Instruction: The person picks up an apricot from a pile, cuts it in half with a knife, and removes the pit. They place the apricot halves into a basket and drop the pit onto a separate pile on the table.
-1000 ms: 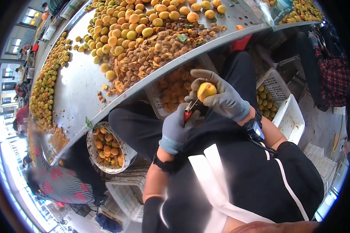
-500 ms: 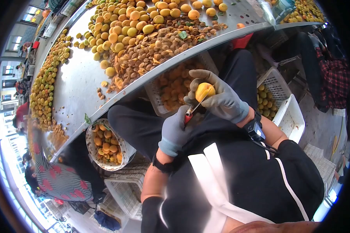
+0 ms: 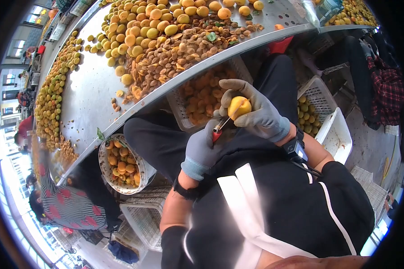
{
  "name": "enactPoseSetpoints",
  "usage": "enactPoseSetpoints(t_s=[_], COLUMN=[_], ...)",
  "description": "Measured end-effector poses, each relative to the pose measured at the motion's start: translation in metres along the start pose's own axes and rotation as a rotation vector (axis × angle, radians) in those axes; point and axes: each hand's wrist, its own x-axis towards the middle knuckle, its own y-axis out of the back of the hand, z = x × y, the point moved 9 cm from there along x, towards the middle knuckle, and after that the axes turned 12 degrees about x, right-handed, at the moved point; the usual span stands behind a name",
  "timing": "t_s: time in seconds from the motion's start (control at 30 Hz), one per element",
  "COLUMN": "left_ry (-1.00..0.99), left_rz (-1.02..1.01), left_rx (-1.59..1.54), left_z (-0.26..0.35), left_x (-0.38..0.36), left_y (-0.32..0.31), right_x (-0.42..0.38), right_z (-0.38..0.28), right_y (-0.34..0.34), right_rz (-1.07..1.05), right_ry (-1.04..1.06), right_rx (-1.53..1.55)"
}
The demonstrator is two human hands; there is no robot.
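Grey-gloved at both wrists, working just out from the near edge of a metal table [image 3: 87, 96]. Gripping a small red-handled knife [image 3: 217, 132] in the left hand [image 3: 206, 145], with fingers curled closely round the handle. Cradling a yellow-orange fruit [image 3: 239, 107] in the right hand [image 3: 260, 116], half closed, with one finger stretched out clear of it. Both fruit and knife just outside the table's near edge, at a level impossible to tell exactly. Blade angled up to the lower side of the fruit, touching or nearly so; cannot tell how deep, if cut in at all.

On the table, a broad pile of whole fruit [image 3: 139, 33], yellow to orange, and closer to the near edge a heap of brown stones [image 3: 179, 56], mixed with orange scraps and touching the pile. Toward the table's left side, a long band of greener fruit [image 3: 51, 103]. Partly beneath the near edge, a pale crate [image 3: 177, 112] of orange pieces, blurred. Just outside that edge, farther left, a white bucket [image 3: 150, 174] with orange fruit inside. Out from the table toward its right end, another crate [image 3: 321, 92] holding yellow-green fruit. By the table's left end, a person in a striped top [image 3: 74, 210].
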Motion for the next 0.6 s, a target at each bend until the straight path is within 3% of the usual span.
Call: enactPoseSetpoints(t_s=[0.17, 0.27, 0.43, 0.6], left_ry=[-0.006, -0.056, 0.006, -0.036], left_rz=[-0.038, 0.061, 0.062, 0.056], left_rx=[0.031, 0.038, 0.146, 0.042], left_z=[0.001, 0.004, -0.007, -0.009], left_x=[-0.002, 0.004, 0.013, 0.019], left_y=[-0.006, -0.001, -0.007, -0.017], right_x=[-0.004, -0.003, 0.004, 0.004], right_z=[0.002, 0.005, -0.003, -0.007], right_y=[0.000, -0.008, -0.006, 0.001], right_rz=[0.016, -0.011, 0.047, 0.067], right_ry=[-0.026, -0.048, 0.051, 0.055], right_rx=[-0.042, 0.035, 0.050, -0.009])
